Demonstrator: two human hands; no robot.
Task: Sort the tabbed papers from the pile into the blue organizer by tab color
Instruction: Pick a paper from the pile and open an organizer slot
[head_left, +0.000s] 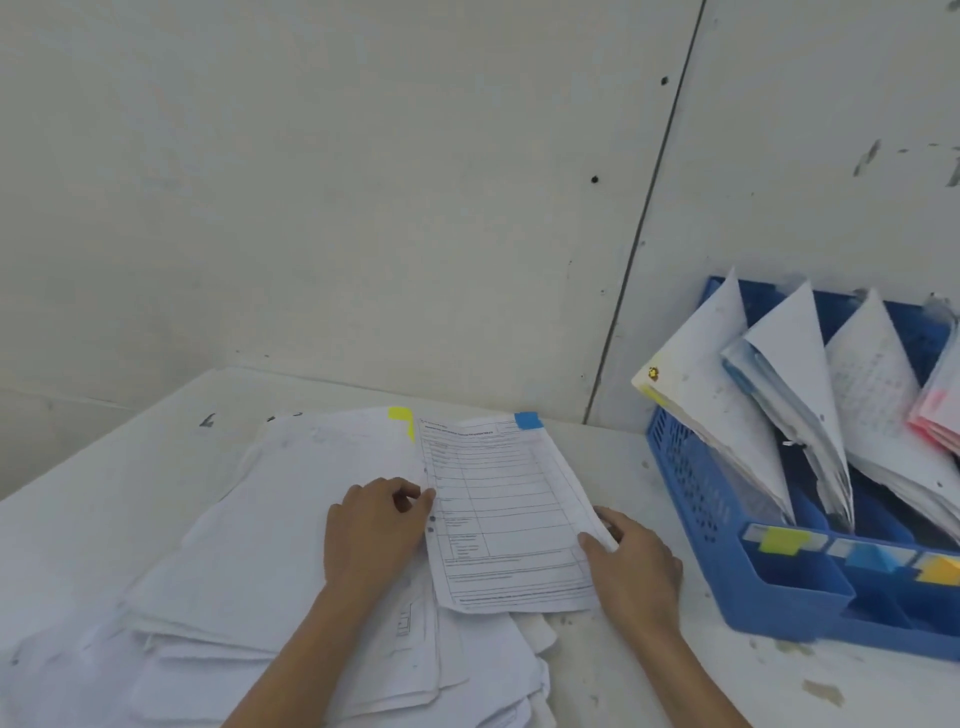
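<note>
Now two hands are holding a blue-tabbed sheet (501, 512) on the pile (270, 525).
Right hand (636, 569) is pinching its edge; left hand (371, 527) seemingly is pinching too.

The white printed sheet (504, 514) bears a black ruled grid and a blue tab (529, 420). A yellow tab (399, 413) marks the white paper pile (270, 545). The blue perforated plastic organizer (691, 483) has yellow, blue and orange front labels (779, 540), and its rightmost papers (935, 415) are pink-edged.

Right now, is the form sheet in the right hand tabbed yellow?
No, the form sheet carries a blue tab at its top right corner; the yellow tab sits on a pile sheet beside it.
</note>
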